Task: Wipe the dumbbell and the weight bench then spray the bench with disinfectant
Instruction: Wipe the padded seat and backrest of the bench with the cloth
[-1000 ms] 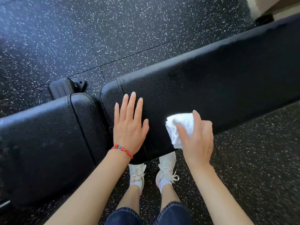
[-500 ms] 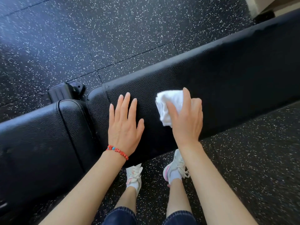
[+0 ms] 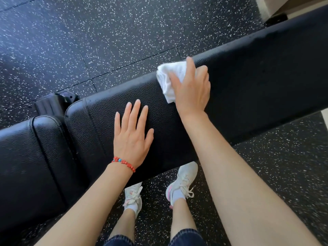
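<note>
Since a moment ago my right hand (image 3: 191, 86) has slid its folded white cloth (image 3: 170, 80) up to the weight bench (image 3: 257, 82) far edge, fingers gripping it, left hand (image 3: 132, 137) flat, fingers spread, pressing the bench pad nearer its seam

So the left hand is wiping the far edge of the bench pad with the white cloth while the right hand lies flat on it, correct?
Not quite: the hands are swapped. The head view shows the right hand pressing the white cloth on the far edge of the bench pad, while the left hand, the one with the red bracelet, lies flat on it.
</note>
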